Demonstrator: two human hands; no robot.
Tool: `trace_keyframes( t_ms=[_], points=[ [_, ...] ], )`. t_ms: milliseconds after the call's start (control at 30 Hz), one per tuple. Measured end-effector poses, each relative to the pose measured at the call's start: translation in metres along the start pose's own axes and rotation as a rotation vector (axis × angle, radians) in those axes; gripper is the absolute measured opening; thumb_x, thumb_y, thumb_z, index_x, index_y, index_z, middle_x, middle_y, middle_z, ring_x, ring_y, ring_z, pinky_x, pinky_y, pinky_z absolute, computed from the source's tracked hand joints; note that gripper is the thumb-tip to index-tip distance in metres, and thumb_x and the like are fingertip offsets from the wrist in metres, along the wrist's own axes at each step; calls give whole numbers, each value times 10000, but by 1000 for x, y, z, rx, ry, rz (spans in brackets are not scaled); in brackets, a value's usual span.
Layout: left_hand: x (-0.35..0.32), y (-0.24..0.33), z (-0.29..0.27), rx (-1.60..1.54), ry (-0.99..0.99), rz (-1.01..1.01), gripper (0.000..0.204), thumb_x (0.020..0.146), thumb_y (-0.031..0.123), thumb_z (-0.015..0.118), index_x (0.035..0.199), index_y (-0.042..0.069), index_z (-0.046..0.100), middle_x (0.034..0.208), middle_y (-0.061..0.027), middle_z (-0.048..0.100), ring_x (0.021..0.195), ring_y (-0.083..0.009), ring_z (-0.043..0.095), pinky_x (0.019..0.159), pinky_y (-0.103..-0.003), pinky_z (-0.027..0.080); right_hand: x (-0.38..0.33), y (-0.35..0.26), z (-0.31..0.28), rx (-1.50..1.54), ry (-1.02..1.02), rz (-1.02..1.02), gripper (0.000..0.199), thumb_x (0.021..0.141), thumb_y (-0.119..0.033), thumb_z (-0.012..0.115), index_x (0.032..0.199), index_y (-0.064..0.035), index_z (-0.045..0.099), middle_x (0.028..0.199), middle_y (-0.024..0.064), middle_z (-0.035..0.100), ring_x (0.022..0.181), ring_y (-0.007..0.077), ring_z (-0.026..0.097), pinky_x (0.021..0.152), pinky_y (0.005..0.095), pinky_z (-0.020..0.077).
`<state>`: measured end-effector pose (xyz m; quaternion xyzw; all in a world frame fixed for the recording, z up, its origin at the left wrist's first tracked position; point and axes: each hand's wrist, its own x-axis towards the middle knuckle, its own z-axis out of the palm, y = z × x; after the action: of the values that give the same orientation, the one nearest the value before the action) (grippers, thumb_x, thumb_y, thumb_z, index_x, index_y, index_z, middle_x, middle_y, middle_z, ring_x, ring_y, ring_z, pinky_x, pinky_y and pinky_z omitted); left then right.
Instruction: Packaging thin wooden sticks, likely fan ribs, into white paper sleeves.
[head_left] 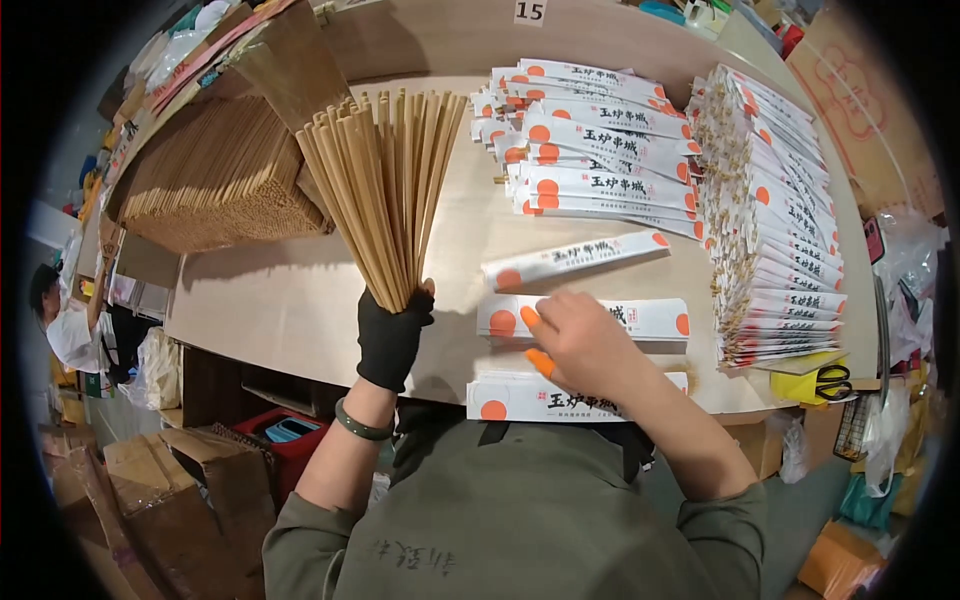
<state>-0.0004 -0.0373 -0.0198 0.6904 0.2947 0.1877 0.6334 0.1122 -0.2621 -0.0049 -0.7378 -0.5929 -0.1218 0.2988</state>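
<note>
While left hand (393, 340) grips one stick bundle (385, 190), right hand (583, 338), two orange finger covers (540, 362), curls over sleeves (655, 317); hold unclear.

Stacked chopsticks (215, 180), paper sleeves (610, 188) and cardboard boxes (155, 485) show a packing workshop.

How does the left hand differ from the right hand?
The left hand wears a black glove; the right hand has two orange finger covers instead. The left hand holds a bundle of sticks; the right hand is over a white paper sleeve. Both are near the front edge of the table.
</note>
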Motion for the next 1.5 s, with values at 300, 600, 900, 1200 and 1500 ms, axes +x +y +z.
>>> trace_keyframes(
  t_ms=[300,600,900,1200,1500],
  points=[
    [-13,-33,-15,-180,29,-172,181,764,156,707,880,26,657,674,-21,603,562,-99,544,485,-224,400,-24,0,11,30,-86,91,186,711,-34,684,884,-8,622,791,81,564,732,244,574,613,341,487],
    [-21,-28,-48,236,54,-6,201,767,92,702,943,2,669,830,-69,683,755,-166,646,688,-298,504,-19,-3,22,31,0,229,156,740,-60,718,863,-11,636,811,86,573,732,250,574,589,337,485],
    [-26,-19,-60,418,68,119,231,776,99,717,970,-8,654,846,-92,688,767,-177,656,691,-309,504,-17,3,23,99,93,274,91,758,-43,699,803,-13,626,793,85,557,681,236,544,595,317,459],
    [-20,-8,-83,562,-77,209,266,749,92,728,992,11,654,865,-119,692,785,-234,675,707,-337,518,13,6,-22,767,31,895,158,773,-68,735,764,17,602,735,-5,480,651,75,450,567,245,370],
    [-4,16,-72,578,-149,377,224,739,89,749,924,3,658,900,-130,697,798,-228,682,682,-334,524,17,4,-22,183,53,155,76,702,-47,674,766,-15,649,763,74,576,678,218,561,597,319,458]
  ],
)
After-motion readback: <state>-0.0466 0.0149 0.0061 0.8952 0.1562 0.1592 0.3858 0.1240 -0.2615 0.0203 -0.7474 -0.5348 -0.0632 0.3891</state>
